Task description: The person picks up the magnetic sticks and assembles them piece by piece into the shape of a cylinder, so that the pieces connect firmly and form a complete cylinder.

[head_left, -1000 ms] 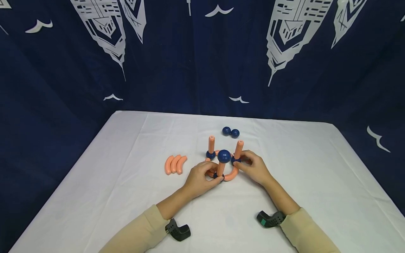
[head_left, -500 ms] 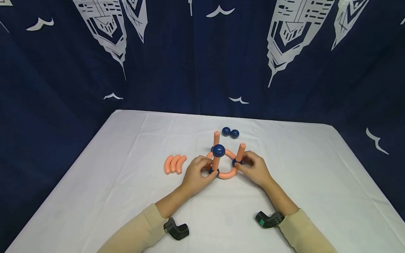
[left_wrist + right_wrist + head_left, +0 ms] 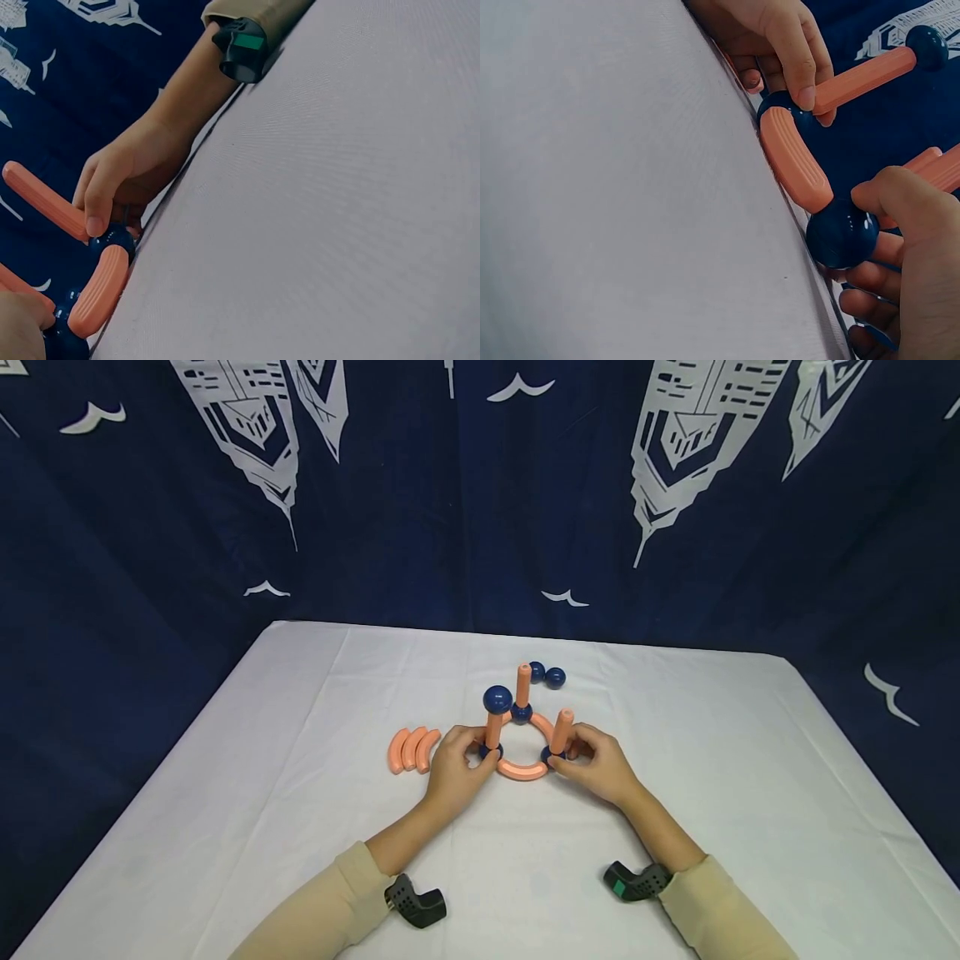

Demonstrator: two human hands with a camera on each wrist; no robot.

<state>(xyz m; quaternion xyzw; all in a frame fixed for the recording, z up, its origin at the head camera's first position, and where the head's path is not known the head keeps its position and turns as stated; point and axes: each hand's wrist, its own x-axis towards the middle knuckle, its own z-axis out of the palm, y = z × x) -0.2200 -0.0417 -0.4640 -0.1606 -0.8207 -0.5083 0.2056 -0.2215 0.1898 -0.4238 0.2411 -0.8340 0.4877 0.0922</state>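
On the table, curved orange rods [image 3: 522, 772] and blue balls form a ring, with three straight orange sticks standing up from it. My left hand [image 3: 454, 774] pinches the left ball [image 3: 491, 751] at the foot of a stick [image 3: 494, 730] topped by another blue ball [image 3: 497, 699]. Opposite it, my right hand [image 3: 602, 767] pinches the ball [image 3: 843, 234] under the right stick [image 3: 562, 730], whose upper end is bare. At the back of the ring, a third stick [image 3: 523, 687] rises from a ball [image 3: 521, 714], untouched by either hand. Fingers partly hide both gripped balls.
Several curved orange rods [image 3: 412, 750] lie side by side to the left of the ring. Two loose blue balls [image 3: 555, 677] sit behind it. A white cloth [image 3: 712, 793] covers the table, and a dark blue patterned curtain [image 3: 465, 510] hangs beyond the far edge.
The ring has turned clockwise as seen from above. The ball-topped stick has swung from the front to the left with my left hand, and the right stick has come slightly nearer.
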